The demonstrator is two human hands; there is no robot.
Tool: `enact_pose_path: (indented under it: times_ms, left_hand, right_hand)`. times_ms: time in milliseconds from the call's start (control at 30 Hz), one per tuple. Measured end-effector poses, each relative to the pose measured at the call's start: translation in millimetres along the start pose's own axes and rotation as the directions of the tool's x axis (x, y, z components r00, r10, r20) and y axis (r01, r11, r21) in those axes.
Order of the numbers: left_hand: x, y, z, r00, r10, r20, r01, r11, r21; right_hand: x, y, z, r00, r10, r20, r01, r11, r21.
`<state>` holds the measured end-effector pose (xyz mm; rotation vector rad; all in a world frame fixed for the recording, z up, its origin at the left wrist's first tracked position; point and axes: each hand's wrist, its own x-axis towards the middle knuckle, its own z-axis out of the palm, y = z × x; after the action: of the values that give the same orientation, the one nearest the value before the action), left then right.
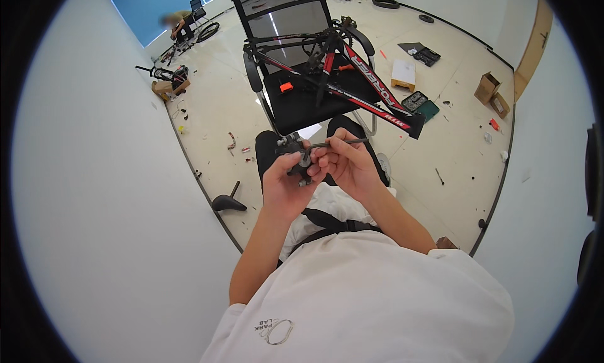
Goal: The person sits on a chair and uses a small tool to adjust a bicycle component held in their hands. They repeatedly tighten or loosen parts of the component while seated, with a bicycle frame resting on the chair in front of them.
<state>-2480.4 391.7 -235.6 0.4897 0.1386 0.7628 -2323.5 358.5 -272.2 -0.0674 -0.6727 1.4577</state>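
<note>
Left hand (pixel 286 181) is closed around a dark part (pixel 293 144), the thumb laid on it, while a key (pixel 343 142) is pinched by the thumb and fingers of the right hand (pixel 353 164). The part is thus held up off the floor (pixel 465 202), on the near side of the front edge of a chair (pixel 286 111). One end of the key is brought to the part; whether it is seated there is hidden by the fingers and cannot be told. For a clean result, it seems, the key should be pushed fully home and lined up squarely before any force is applied, since a half-seated tip could slip. The part is probably best gripped by its body, with the left fingertips held clear of the key's sweep, and pressure is best applied smoothly, well out along the long arm. Counted, one part and one key are in hand. One frame (pixel 371 76) is laid across the chair, overhanging the seat's right edge, and one orange piece (pixel 286 87) is placed toward its left edge. On the floor, one saddle (pixel 229 203) is found by the left edge, two open cases (pixel 430 110) beyond the chair's right side, two cartons (pixel 486 87) by the right edge and two dark rings (pixel 385 6) along the far edge. Near the far left corner, one person (pixel 182 23) is seen, with at least one wheel (pixel 214 35).
</note>
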Motion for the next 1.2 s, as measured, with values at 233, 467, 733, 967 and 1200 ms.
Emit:
enact_pose_path:
  times_ms: [233,467,733,967,1200]
  left_hand:
    - [5,-3,-3,0.992,-0.004,-0.128,-0.003,0.999,-0.051]
    - [8,1,-1,0.992,-0.024,-0.127,0.015,0.997,-0.071]
    - [8,5,-4,0.979,0.091,-0.182,-0.087,0.996,0.034]
    - [5,0,-1,0.916,0.32,-0.242,-0.264,0.935,0.236]
    - [5,-2,5,0.877,0.464,-0.123,-0.404,0.853,0.331]
  right_hand:
    - [1,1,-2,0.999,-0.048,0.015,0.049,0.997,-0.057]
    - [4,0,-2,0.996,-0.068,0.057,0.074,0.992,-0.104]
    - [1,10,15,0.988,-0.003,-0.156,-0.001,1.0,-0.023]
    - [-5,16,36,0.971,0.028,-0.236,0.0,0.993,0.115]
    - [-6,17,31,0.948,0.167,-0.272,-0.061,0.932,0.358]
